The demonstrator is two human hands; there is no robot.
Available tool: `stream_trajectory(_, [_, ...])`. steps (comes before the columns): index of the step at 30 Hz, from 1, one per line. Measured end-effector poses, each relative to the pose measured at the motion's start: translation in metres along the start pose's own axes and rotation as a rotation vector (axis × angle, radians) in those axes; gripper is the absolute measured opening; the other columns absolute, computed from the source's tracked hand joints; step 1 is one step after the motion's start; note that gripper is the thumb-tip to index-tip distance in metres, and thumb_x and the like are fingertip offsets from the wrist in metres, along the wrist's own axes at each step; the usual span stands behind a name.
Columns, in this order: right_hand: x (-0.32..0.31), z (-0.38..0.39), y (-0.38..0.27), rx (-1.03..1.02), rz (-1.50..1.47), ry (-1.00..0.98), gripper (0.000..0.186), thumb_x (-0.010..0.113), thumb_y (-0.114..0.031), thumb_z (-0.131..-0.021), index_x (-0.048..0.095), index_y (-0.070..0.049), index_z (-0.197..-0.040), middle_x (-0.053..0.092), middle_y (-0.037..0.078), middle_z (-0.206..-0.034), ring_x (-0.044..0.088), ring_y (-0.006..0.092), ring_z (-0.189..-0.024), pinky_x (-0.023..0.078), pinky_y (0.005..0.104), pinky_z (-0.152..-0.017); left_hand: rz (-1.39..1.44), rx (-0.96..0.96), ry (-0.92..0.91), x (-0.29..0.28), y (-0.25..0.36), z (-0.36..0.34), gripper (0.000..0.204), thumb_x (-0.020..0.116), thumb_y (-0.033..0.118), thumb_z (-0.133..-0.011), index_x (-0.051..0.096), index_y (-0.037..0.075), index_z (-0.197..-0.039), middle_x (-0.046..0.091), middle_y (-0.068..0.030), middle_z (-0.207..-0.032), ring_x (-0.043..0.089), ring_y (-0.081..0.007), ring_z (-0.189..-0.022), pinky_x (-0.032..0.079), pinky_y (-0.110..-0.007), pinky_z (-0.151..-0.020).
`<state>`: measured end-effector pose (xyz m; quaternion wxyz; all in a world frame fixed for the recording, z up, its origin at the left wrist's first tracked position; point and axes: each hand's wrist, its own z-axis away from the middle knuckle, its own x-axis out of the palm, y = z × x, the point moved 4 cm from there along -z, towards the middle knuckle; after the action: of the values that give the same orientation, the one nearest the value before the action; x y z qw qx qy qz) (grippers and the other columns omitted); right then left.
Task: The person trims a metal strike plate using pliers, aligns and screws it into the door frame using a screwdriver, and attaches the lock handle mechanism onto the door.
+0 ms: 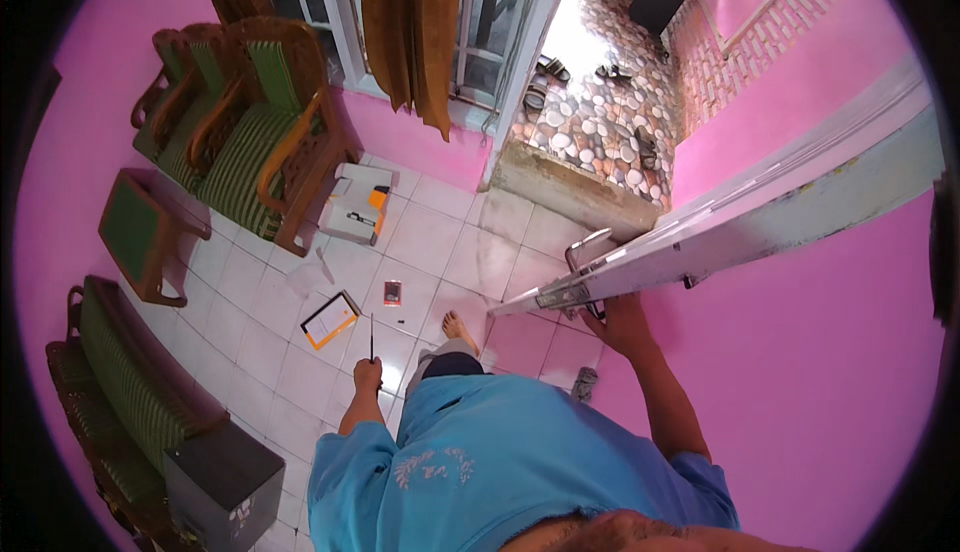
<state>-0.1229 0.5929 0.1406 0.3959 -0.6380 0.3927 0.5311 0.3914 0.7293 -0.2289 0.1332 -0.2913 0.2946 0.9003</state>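
My left hand (368,375) is closed around a screwdriver (373,338), its thin dark shaft pointing away from me over the floor tiles. At the door's edge, my right hand (622,326) grips the dark handle (597,309) on the near face; some fingers are hidden. The white door (720,222) stands open, with a metal lock plate (552,298) on its edge. A second, silvery handle (588,244) sticks out from the far face.
On the floor lie an orange-and-white box (330,320), a small dark-and-red packet (392,293), a larger opened carton (357,207), clear plastic (312,277) and a grey cloth (585,384). Green-cushioned wooden chairs (250,162) line the left. Sandals (553,69) lie beyond the raised threshold (575,187).
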Motion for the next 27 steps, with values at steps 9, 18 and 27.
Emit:
stream_trajectory(9, [0.026, -0.087, 0.004, -0.022, -0.015, 0.127, 0.055, 0.066, -0.043, -0.085, 0.059, 0.006, -0.109, 0.059, 0.025, -0.107, 0.055, 0.0422, -0.102, 0.042, 0.0515, -0.088, -0.086, 0.127, -0.091, 0.056, 0.096, -0.040, 0.049, 0.051, 0.041, -0.091, 0.066, -0.005, -0.078, 0.065, -0.0172, -0.061, 0.067, -0.0304, -0.055, 0.055, -0.043, -0.062])
stream_trajectory(18, [0.046, -0.202, 0.019, 0.137, 0.001, 0.191, 0.047, 0.064, -0.046, -0.086, 0.059, 0.000, -0.081, 0.060, 0.019, -0.082, 0.061, 0.0364, -0.072, 0.048, 0.0464, -0.067, 0.107, 0.243, -0.098, 0.040, 0.218, -0.068, 0.044, 0.054, 0.040, -0.093, 0.065, -0.001, -0.083, 0.060, -0.0112, -0.056, 0.061, -0.0216, -0.046, 0.051, -0.036, -0.047])
stream_trajectory(27, [0.070, -0.292, 0.053, 0.212, 0.086, 0.194, 0.054, 0.061, -0.053, -0.086, 0.059, 0.000, -0.081, 0.061, 0.019, -0.081, 0.065, 0.0393, -0.072, 0.053, 0.0479, -0.064, 0.144, -0.039, -0.026, 0.017, 0.140, -0.063, 0.043, 0.054, 0.039, -0.095, 0.063, -0.001, -0.081, 0.061, -0.0098, -0.058, 0.061, -0.0208, -0.044, 0.051, -0.035, -0.043])
